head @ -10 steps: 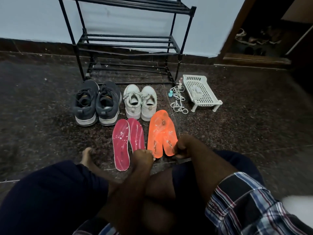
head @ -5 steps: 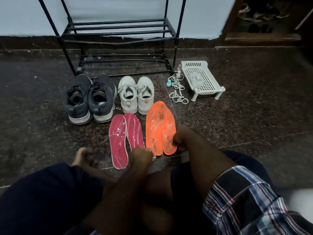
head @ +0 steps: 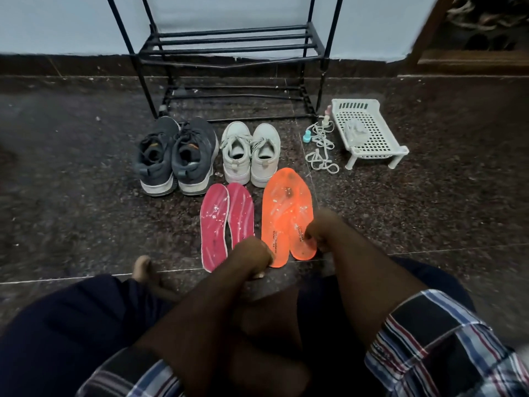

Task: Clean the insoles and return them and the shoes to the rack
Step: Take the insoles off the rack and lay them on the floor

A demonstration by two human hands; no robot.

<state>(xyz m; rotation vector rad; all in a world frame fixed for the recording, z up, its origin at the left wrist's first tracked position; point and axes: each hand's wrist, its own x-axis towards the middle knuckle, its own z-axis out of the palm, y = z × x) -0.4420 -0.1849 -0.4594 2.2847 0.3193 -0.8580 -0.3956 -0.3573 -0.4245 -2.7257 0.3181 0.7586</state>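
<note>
Head view, floor: the orange insoles (head: 287,216) lie overlapped, near-right of centre; the pink insoles (head: 226,224) lie side by side just to their left. Both pairs carry pale streaks and specks.
Head view, shoes: the dark sneakers (head: 177,156) and the white sneakers (head: 251,153) stand just beyond the insoles, in front of the black rack (head: 229,53).
Head view, right grip: the right hand (head: 322,227) rests on the near right edge of the orange insoles, fingers curled; it seems to pinch the edge, though the blur leaves that uncertain.
Head view, left grip: the left hand (head: 253,257) sits at the near ends of the insoles, curled; I cannot tell whether it holds anything.
Head view, supplies: a white basket (head: 369,130) holding something pale, with loose laces (head: 320,150) beside it, sits far right.
Step in hand: likely lifting an orange insole for cleaning.
Doing it well: take only the top insole, keep it level so the crumbs stay on it, and brush away from the shoes.
</note>
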